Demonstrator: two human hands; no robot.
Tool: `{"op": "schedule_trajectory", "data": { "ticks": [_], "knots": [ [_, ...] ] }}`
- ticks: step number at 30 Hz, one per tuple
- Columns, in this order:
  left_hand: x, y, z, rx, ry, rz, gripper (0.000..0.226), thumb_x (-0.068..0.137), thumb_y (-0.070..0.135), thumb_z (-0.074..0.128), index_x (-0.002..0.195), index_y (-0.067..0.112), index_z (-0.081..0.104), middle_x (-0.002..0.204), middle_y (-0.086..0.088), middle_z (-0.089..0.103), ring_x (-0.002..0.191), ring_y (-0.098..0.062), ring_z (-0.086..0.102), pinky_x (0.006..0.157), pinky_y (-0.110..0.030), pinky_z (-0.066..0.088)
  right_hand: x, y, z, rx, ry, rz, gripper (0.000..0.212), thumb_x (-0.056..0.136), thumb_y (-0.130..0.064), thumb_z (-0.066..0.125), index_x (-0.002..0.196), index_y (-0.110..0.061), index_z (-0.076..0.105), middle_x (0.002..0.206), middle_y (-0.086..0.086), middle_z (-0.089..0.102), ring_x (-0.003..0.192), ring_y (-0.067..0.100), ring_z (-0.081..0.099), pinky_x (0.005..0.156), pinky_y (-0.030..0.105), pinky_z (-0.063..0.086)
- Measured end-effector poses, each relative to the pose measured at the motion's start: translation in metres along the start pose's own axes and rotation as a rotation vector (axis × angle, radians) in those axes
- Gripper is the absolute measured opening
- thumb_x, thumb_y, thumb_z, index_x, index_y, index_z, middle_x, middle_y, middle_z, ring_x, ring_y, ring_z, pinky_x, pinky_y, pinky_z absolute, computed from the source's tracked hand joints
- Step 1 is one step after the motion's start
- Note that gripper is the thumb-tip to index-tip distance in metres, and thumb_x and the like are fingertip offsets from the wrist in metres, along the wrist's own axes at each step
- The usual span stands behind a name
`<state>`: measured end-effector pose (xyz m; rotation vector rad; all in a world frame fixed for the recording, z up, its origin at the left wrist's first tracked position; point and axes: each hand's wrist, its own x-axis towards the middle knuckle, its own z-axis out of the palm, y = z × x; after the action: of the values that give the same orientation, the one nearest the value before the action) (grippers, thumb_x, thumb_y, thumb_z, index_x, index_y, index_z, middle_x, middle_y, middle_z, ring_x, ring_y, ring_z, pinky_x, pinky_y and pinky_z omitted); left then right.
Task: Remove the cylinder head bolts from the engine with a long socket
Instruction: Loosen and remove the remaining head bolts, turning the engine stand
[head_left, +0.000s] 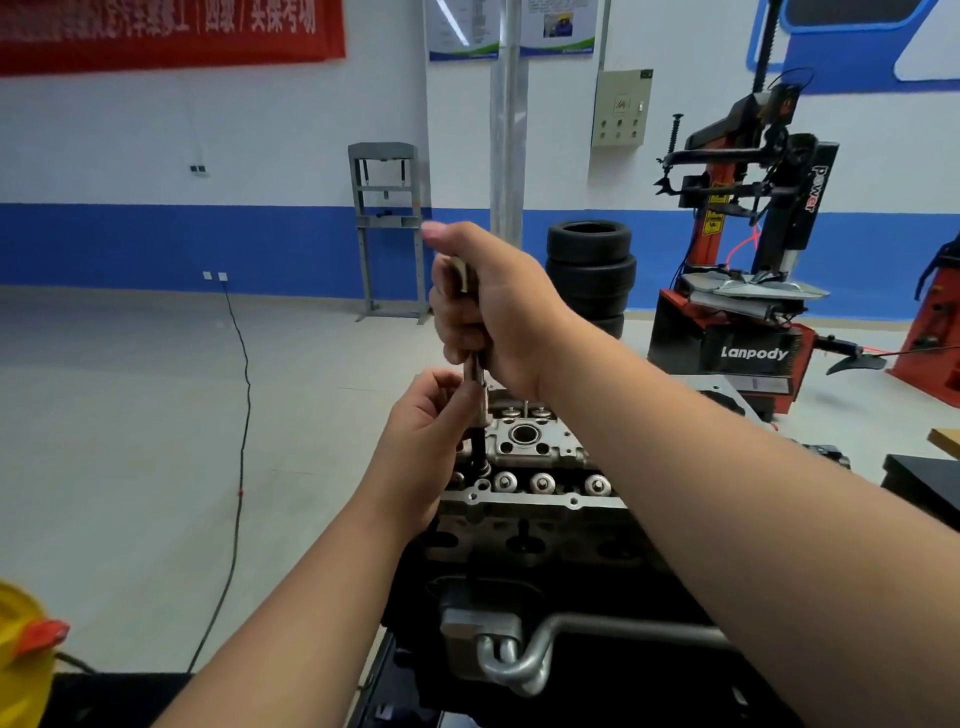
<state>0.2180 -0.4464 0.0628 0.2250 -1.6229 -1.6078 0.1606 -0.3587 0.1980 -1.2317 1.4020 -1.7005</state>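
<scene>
A white workshop wall with a blue band, stacked tyres and a red tyre changer stand behind the engine. Its bare grey cylinder head shows round silvery caps in a row. The long socket, a slim dark steel shaft, stands upright at its left edge. The right hand grips the top; the left hand pinches the shaft lower down.

A person's right hand grips the handle of a long socket held upright over the engine's cylinder head. The left hand pinches the shaft lower down. A tyre changer and stacked tyres stand behind.
</scene>
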Motion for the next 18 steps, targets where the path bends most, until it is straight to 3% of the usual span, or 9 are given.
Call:
{"op": "schedule_trajectory", "data": {
  "ticks": [2, 4, 7, 10, 13, 16, 18],
  "knots": [
    [0.0, -0.001, -0.003, 0.0, -0.089, -0.028, 0.052, 0.078, 0.082, 0.062, 0.094, 0.033, 0.074, 0.092, 0.001, 0.073, 0.088, -0.018, 0.067, 0.084, -0.042, 0.049, 0.0, 0.0, -0.003, 0.04, -0.065, 0.006, 0.041, 0.096, -0.035, 0.051, 0.06, -0.019, 0.042, 0.052, -0.003, 0.025, 0.051, 0.017, 0.019, 0.054, 0.033, 0.021],
    [-0.001, -0.001, -0.003, -0.005, -0.14, -0.039, 0.062, 0.082, 0.082, 0.059, 0.099, 0.025, 0.076, 0.099, -0.005, 0.076, 0.092, -0.02, 0.07, 0.085, -0.036, 0.052, 0.001, 0.001, -0.004, 0.071, -0.094, 0.018, 0.039, 0.096, -0.032, 0.049, 0.06, -0.019, 0.042, 0.052, -0.003, 0.026, 0.051, 0.018, 0.018, 0.055, 0.035, 0.02],
    [-0.002, 0.002, -0.002, -0.019, -0.131, -0.036, 0.043, 0.088, 0.069, 0.057, 0.092, 0.032, 0.078, 0.094, -0.004, 0.075, 0.089, -0.018, 0.071, 0.082, -0.033, 0.052, 0.0, -0.001, -0.002, 0.105, -0.069, 0.014, 0.03, 0.097, -0.031, 0.051, 0.07, -0.017, 0.048, 0.058, -0.001, 0.039, 0.052, 0.016, 0.027, 0.056, 0.033, 0.024],
    [0.0, 0.0, 0.0, -0.005, -0.085, -0.01, 0.038, 0.086, 0.064, 0.06, 0.088, 0.029, 0.076, 0.088, -0.001, 0.074, 0.084, -0.017, 0.069, 0.081, -0.035, 0.051, -0.005, 0.003, 0.005, 0.095, 0.169, -0.121, 0.018, 0.099, -0.025, 0.056, 0.084, -0.015, 0.056, 0.069, 0.0, 0.051, 0.056, 0.014, 0.041, 0.057, 0.03, 0.036],
    [0.001, -0.001, 0.003, 0.035, 0.009, 0.015, 0.033, 0.076, 0.062, 0.074, 0.085, 0.03, 0.068, 0.081, 0.001, 0.072, 0.076, -0.013, 0.067, 0.074, -0.034, 0.05, -0.009, 0.008, 0.011, 0.052, 0.27, -0.169, 0.03, 0.103, -0.032, 0.051, 0.081, -0.013, 0.059, 0.064, 0.001, 0.048, 0.056, 0.014, 0.041, 0.056, 0.029, 0.037],
    [0.002, -0.004, 0.006, 0.076, 0.044, 0.036, 0.046, 0.072, 0.065, 0.076, 0.089, 0.026, 0.06, 0.072, 0.006, 0.069, 0.069, -0.01, 0.063, 0.067, -0.03, 0.05, -0.009, 0.0, 0.01, 0.062, 0.167, -0.05, 0.041, 0.104, -0.041, 0.044, 0.074, -0.014, 0.052, 0.055, -0.002, 0.037, 0.051, 0.014, 0.031, 0.057, 0.033, 0.029],
    [0.002, -0.001, 0.01, 0.143, -0.013, 0.03, 0.038, 0.076, 0.071, 0.067, 0.087, 0.035, 0.061, 0.069, 0.007, 0.066, 0.066, -0.009, 0.06, 0.062, -0.025, 0.048, -0.006, -0.007, 0.005, 0.043, 0.111, 0.008, 0.048, 0.102, -0.049, 0.045, 0.067, -0.017, 0.046, 0.054, -0.002, 0.031, 0.052, 0.016, 0.026, 0.057, 0.034, 0.027]
  ]
}}
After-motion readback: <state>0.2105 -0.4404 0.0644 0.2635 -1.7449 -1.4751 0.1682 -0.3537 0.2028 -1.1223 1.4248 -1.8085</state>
